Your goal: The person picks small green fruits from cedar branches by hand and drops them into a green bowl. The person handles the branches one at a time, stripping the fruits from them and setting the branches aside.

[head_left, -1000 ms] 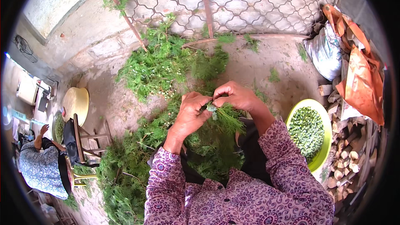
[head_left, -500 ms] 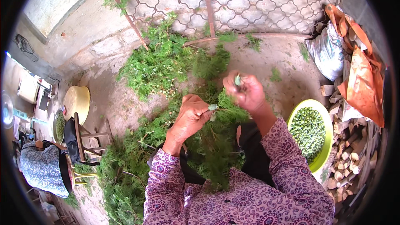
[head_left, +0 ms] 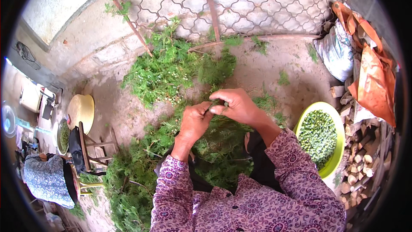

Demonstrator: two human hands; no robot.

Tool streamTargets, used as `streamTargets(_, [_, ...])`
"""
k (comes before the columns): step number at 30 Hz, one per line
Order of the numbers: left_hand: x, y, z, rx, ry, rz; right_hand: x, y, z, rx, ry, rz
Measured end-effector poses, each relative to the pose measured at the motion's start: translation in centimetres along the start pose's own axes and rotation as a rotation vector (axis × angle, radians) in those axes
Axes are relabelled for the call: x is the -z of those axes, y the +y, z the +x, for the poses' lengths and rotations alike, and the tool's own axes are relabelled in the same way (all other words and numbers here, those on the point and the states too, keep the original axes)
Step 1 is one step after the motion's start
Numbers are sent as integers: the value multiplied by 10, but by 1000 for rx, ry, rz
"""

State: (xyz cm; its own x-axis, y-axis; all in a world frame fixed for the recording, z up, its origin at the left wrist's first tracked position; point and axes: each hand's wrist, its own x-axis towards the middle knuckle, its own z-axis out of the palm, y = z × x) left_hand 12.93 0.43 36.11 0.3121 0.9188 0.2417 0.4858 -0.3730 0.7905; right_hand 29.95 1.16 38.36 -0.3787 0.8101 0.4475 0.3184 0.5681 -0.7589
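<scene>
My left hand (head_left: 195, 122) and my right hand (head_left: 238, 106) meet above my lap, their fingertips almost touching. A small green sprig (head_left: 219, 102) shows between them, pinched in closed fingers; most of it is covered by the right hand. Leafy evergreen branches (head_left: 225, 150) lie across my lap under both hands. To my right stands a yellow-green basin (head_left: 341, 146) holding many small pale green cones (head_left: 316, 137).
Cut evergreen heaps (head_left: 159, 71) lie ahead and on the left (head_left: 128, 193). Firewood (head_left: 358, 163), an orange sheet (head_left: 373, 83) and a white sack (head_left: 337, 56) line the right. Metal lattice (head_left: 266, 8) leans ahead. At left are a wooden chair (head_left: 96, 146), a tan tub (head_left: 81, 111) and another person (head_left: 47, 178).
My right hand has come left and down from its raised place to meet the left hand. The pale green pieces earlier visible at both hands' fingertips no longer show.
</scene>
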Motion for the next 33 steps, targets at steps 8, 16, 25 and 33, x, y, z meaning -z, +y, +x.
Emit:
streamTargets(8, [-5,9,1,-22,-10,-139,3,9,-2,59,30,-78])
streamTargets(16, [-4,-1,4,-120,86,86,28,-2,-3,-477,-58,1292])
streamTargets(25, [0,6,2,65,197,62,30,0,-3,-490,-41,1048])
streamTargets(33, [-2,11,5,32,237,6,4,16,-2,-280,-3,224])
